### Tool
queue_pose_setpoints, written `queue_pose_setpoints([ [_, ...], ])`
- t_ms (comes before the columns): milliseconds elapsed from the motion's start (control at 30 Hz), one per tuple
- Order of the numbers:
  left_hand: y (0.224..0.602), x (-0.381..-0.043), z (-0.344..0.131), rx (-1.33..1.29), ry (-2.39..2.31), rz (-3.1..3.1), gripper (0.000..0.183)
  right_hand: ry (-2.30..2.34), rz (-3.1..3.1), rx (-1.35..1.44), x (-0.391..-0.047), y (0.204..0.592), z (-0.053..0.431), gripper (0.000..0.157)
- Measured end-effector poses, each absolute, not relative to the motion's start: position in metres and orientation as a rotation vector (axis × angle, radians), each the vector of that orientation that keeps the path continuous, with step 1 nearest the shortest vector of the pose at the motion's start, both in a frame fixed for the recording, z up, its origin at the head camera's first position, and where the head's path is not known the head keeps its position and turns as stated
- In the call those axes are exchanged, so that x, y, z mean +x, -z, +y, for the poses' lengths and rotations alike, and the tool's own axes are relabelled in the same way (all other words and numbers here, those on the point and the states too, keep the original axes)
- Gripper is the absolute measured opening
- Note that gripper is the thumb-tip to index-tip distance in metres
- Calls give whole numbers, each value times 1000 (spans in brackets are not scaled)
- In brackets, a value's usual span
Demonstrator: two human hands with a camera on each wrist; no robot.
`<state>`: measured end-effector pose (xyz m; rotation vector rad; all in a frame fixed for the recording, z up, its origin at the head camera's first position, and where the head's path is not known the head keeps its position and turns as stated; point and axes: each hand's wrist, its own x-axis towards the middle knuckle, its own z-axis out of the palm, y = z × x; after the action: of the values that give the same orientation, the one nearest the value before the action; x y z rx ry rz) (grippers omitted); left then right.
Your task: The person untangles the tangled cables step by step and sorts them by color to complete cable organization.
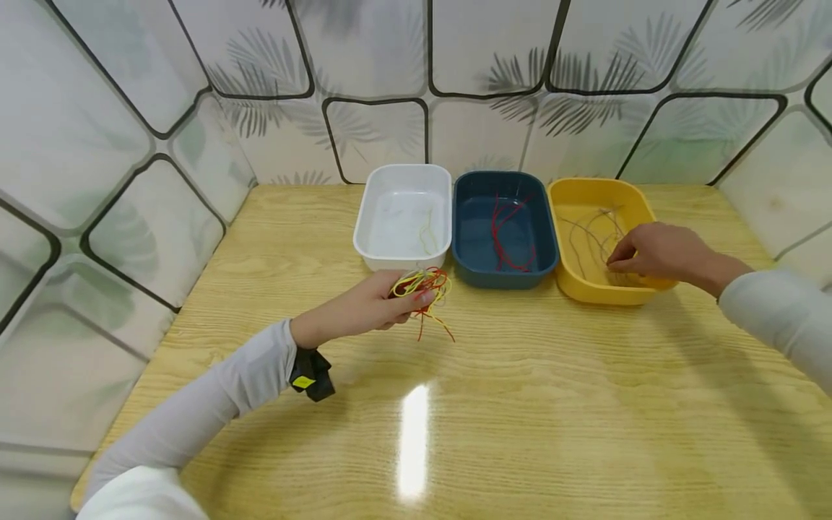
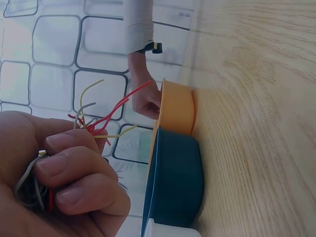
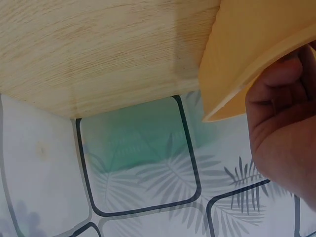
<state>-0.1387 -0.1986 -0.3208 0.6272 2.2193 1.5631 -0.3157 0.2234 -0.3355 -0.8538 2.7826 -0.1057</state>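
Observation:
My left hand (image 1: 383,300) grips a tangled bundle of thin wires (image 1: 437,283) in red, yellow and grey, in front of the white bin (image 1: 383,253). Loose wire ends (image 2: 116,106) stick out past the thumb and forefinger in the left wrist view, and a grey coil (image 2: 30,190) shows inside the curled fingers. My right hand (image 1: 663,253) reaches down into the yellow bin (image 1: 578,289), thumb and forefinger pinched together where a grey wire (image 1: 604,245) meets them. Its fingertips are hidden behind the bin's wall in the right wrist view.
Between the white and yellow bins stands a dark blue bin (image 1: 503,278) with several red wires (image 1: 497,238) in it. A pale yellow wire (image 1: 425,235) lies in the white bin. The wooden table (image 1: 520,404) meets patterned wall panels (image 1: 377,141) behind the bins.

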Motion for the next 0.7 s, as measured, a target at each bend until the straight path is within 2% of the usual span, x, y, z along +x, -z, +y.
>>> queue_pose_setpoints([
  [200, 319, -139, -197, 632, -1542, 2231, 25, 140, 2819, -873, -311, 336, 215, 29],
  [333, 318, -141, -195, 626, -1529, 2237, 29, 233, 2969, -983, -297, 331, 194, 23],
  [533, 317, -145, -189, 675, -1492, 2229, 29, 488, 3138, -1399, -265, 305, 135, 13],
  [700, 317, -146, -182, 750, -1431, 2285, 27, 756, 2931, -1697, -234, 282, 86, 8],
])
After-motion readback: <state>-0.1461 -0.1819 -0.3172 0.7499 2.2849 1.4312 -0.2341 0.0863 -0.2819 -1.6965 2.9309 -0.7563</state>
